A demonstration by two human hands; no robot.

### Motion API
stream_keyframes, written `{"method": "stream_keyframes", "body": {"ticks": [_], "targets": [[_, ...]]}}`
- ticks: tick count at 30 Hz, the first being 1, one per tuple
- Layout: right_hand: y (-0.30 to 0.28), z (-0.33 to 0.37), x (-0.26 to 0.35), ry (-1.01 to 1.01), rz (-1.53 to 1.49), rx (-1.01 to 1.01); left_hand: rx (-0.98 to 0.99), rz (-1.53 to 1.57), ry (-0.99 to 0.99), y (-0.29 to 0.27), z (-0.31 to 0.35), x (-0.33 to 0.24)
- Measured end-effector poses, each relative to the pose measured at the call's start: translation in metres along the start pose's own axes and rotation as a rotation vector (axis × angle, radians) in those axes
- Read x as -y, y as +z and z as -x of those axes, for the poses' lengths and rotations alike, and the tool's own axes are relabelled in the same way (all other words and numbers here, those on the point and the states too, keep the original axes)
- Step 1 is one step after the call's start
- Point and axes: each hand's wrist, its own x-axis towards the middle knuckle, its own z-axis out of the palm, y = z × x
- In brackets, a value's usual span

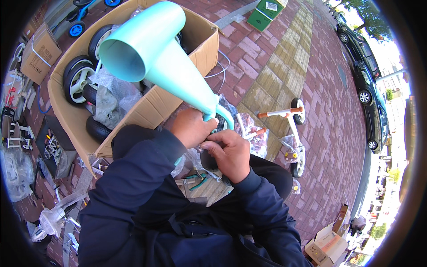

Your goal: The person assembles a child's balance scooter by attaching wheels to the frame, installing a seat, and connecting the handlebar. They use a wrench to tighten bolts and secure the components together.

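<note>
A mint-green bike frame (178, 73) made of wide tubes slants up and away from me, its open round end facing left. My left hand (190, 128) is closed round its narrow near end, beside a curved green tube. Just to the right, my right hand (230, 155) is closed in a pinch, thumb against fingers, right by the frame's near end. Whatever small thing sits in that pinch is mostly hidden. Below my hands, between my knees, lie green-handled pliers (198, 182) and a metal wrench-like tool (212, 175).
A large cardboard box (155, 107) holding black-tyred wheels (79, 81) and bubble wrap stands at the left. A white balance bike (291, 127) with orange grips is on the brick paving to the right. Beyond are a green box (263, 18) and parked cars (362, 82). Scattered parts lie far left.
</note>
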Motion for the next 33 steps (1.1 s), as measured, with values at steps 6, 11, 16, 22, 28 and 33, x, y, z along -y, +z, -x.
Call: {"method": "stream_keyframes", "body": {"ticks": [6,11,16,22,28,33], "targets": [[-0.013,-0.003,0.001,0.278,-0.259,-0.113,0.126,0.049,-0.149,-0.009,0.003,-0.008],[-0.029,-0.017,-0.018,0.484,-0.506,-0.23,0.19,0.135,-0.188,-0.016,0.005,-0.019],[-0.037,-0.016,-0.032,0.557,-0.642,-0.214,0.182,0.192,-0.175,-0.019,0.006,-0.021],[-0.028,-0.014,-0.033,0.595,-0.601,-0.167,0.186,0.168,-0.13,-0.021,0.008,-0.02],[-0.021,-0.013,-0.025,0.536,-0.348,-0.177,0.222,0.139,-0.139,-0.026,0.008,-0.02],[-0.019,-0.011,-0.021,0.481,-0.242,-0.156,0.228,0.109,-0.106,-0.027,0.009,-0.019]]}}
